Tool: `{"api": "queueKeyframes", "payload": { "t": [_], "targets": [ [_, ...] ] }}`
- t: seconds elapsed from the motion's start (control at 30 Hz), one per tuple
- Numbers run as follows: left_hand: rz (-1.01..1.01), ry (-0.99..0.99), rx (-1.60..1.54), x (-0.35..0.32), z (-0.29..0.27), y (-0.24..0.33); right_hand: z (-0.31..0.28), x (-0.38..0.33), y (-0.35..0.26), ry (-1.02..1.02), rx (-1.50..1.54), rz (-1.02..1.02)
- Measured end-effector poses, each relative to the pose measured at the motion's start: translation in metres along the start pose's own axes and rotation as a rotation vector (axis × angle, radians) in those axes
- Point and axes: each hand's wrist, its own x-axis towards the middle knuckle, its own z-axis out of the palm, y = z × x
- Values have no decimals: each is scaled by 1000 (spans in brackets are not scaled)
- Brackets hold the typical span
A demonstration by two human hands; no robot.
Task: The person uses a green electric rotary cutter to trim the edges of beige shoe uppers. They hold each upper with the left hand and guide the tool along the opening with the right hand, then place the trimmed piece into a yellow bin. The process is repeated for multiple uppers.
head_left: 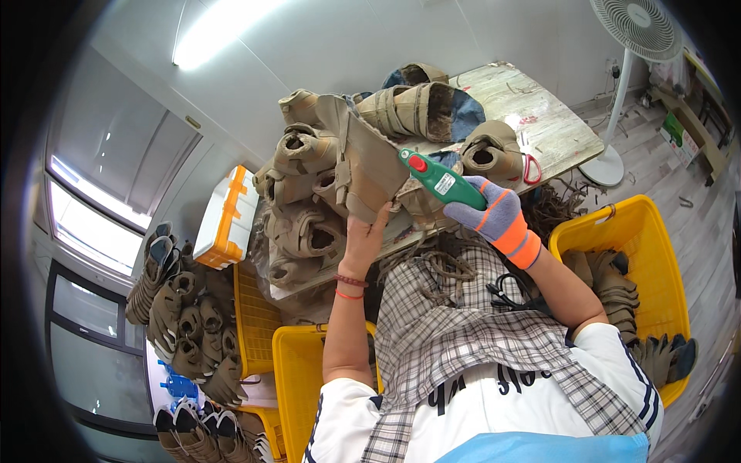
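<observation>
My left hand (364, 238), bare with red bands at the wrist, holds up a tan shoe upper (363, 158) above the worktable. My right hand (494, 212), in a grey and orange glove, grips a green hand tool (440, 180) with a red button, its tip against the shoe upper's edge. A pile of tan shoe uppers (309, 208) lies on the table just behind the held one.
The wooden worktable (540, 116) carries more shoes. A yellow crate (641, 255) with shoes stands at the right, other yellow crates (297, 370) lower left. An orange and white case (228, 220), stacked shoes (185, 324) at the left, a standing fan (629, 46).
</observation>
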Motion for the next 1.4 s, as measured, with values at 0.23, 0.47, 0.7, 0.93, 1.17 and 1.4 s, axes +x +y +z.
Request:
{"api": "queueKeyframes", "payload": {
  "t": [0.23,0.47,0.7,0.93,1.17,1.4],
  "targets": [
    [254,-147,648,-7,-2,-21,-2,1,1,4,-27,107],
    [385,-151,914,-18,5,-19,-7,3,-15,-33,161,248],
    [321,-323,1005,-29,-2,-19,-11,7,-13,-58,292,277],
    [459,-344,931,-33,-4,-8,-14,17,-20,-30,384,273],
    [311,186,890,53,-116,-3,-52,20,3,103,274,265],
    [252,-166,1289,216,-188,-23,-75,18,41,237,231,331]
  ]
}}
